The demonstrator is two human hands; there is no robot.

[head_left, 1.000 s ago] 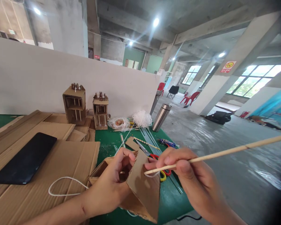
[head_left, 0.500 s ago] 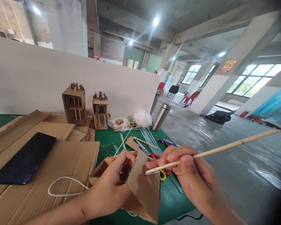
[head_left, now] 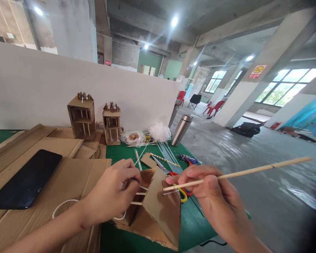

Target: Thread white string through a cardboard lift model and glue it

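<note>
One stick [head_left: 242, 172] pinched in right grip [head_left: 221, 200] (tip over cardboard box [head_left: 162, 211]).

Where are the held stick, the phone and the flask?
Held stick [head_left: 237, 173]: head view, middle of its shaft.
Phone [head_left: 26, 181]: head view, middle of its dark face.
Flask [head_left: 182, 131]: head view, middle of its silvery side.

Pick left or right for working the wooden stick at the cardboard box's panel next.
Right, probably: the right hand grips the wooden stick, its tip at the panel. The left hand is at the cardboard box's open side, fingers curled.
</note>
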